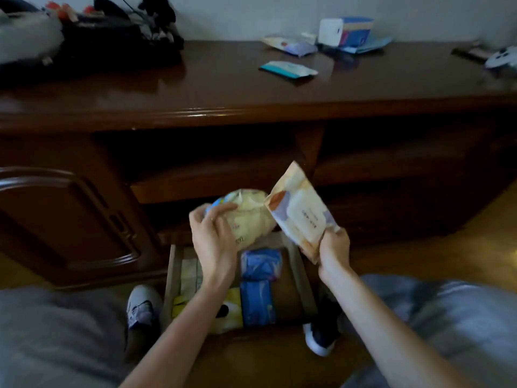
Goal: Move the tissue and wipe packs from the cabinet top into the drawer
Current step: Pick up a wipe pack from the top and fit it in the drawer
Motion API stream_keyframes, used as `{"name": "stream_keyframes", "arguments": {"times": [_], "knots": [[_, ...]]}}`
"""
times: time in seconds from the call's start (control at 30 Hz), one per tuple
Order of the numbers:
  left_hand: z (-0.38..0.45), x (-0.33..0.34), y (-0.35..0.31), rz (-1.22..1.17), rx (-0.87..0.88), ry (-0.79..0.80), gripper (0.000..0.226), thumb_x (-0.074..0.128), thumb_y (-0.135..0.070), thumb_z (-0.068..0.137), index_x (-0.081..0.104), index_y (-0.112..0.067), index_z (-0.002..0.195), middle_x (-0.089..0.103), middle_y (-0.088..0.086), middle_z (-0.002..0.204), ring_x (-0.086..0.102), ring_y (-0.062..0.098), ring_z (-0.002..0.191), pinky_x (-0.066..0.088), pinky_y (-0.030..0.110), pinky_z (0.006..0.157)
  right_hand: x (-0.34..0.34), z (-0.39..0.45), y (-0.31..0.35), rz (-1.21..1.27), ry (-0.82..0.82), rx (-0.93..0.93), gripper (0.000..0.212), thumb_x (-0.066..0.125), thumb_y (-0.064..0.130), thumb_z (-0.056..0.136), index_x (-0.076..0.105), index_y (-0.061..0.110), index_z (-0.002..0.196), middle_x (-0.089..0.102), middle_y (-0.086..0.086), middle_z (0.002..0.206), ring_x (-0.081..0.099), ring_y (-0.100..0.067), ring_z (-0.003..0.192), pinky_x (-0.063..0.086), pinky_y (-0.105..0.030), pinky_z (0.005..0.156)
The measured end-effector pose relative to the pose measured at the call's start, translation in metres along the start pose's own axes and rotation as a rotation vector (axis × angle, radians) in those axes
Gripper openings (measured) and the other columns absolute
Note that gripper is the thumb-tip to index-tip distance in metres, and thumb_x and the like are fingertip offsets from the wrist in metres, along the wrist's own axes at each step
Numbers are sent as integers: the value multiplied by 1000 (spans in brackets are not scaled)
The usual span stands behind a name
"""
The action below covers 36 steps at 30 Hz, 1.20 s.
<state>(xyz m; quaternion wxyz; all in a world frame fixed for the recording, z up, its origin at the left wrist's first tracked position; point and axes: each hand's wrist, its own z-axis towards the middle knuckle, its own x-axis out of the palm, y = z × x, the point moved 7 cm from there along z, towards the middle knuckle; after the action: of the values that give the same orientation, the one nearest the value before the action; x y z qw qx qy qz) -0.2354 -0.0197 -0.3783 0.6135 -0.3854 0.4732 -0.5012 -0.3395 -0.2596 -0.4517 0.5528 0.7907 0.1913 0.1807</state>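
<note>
My left hand grips a pale yellow tissue pack above the open drawer. My right hand holds a beige and white wipe pack by its lower end, tilted up beside the yellow one. In the drawer lie blue packs and yellow packs. On the cabinet top remain a teal and white wipe pack, a small white pack and a white and blue tissue box.
A dark bag and a plush toy sit on the cabinet's left end, a white device at the far right. A carved cabinet door stands left of the drawer. My knees and shoes flank the drawer on the wooden floor.
</note>
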Motion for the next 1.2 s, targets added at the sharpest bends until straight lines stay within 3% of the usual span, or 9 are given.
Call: {"name": "stream_keyframes", "arguments": {"times": [0.07,0.13,0.27,0.43,0.53,0.63,0.77,1.03,1.2], "knots": [[-20,5,57,-127,-253,80,17,53,-36,98,68,-32,104,47,-16,113,56,9,109,49,14,70,-8,-3,-44,-147,-7,93,23,46,33,107,67,23,103,70,-4,111,67,-23,96,57,-36,76],[-37,11,98,-222,-404,121,39,67,-50,90,63,-21,115,53,-11,113,62,5,103,54,14,62,-5,-8,-80,-263,42,180,22,51,39,104,60,27,89,68,-3,100,64,-18,85,53,-33,65],[-47,21,149,-196,-519,166,12,67,-31,95,62,-24,104,64,12,113,70,10,92,50,8,55,32,-10,-125,-394,216,290,29,53,57,99,60,29,94,70,-1,99,66,-19,89,58,-37,75],[-38,19,177,-363,-552,176,73,46,-69,90,57,-10,133,69,11,123,70,22,110,59,42,88,72,4,-152,-545,316,297,38,53,50,100,67,17,111,75,-7,101,74,-26,89,63,-42,76],[-32,6,201,-165,-602,68,60,67,-51,91,58,-7,130,69,10,123,69,22,111,58,47,93,99,6,-173,-706,535,318,34,59,49,86,69,18,96,77,-2,83,76,-19,69,64,-37,60],[-27,-20,226,-18,-637,-70,41,66,-35,96,62,-4,123,71,9,117,69,22,106,60,40,87,112,33,-188,-985,678,237,46,47,50,88,71,14,104,76,-8,102,74,-26,91,60,-42,79],[-25,-41,251,29,-729,-141,32,69,-36,94,69,-9,112,74,4,105,72,16,93,58,22,68,94,98,-219,-1394,540,162,42,39,35,102,64,8,124,64,-18,129,62,-34,117,47,-37,89],[-23,-29,275,77,-823,-83,24,74,-42,90,70,-20,79,75,-8,65,69,8,52,53,27,45,140,114,-220,-812,486,68,42,55,24,102,49,32,142,53,5,142,52,-18,130,47,-36,99],[-18,19,273,105,-830,147,42,78,-53,81,68,-13,74,66,-6,52,58,4,42,44,22,41,129,79,-222,-814,961,411,56,74,69,74,58,37,118,65,10,115,64,-12,102,54,-33,81]]}}
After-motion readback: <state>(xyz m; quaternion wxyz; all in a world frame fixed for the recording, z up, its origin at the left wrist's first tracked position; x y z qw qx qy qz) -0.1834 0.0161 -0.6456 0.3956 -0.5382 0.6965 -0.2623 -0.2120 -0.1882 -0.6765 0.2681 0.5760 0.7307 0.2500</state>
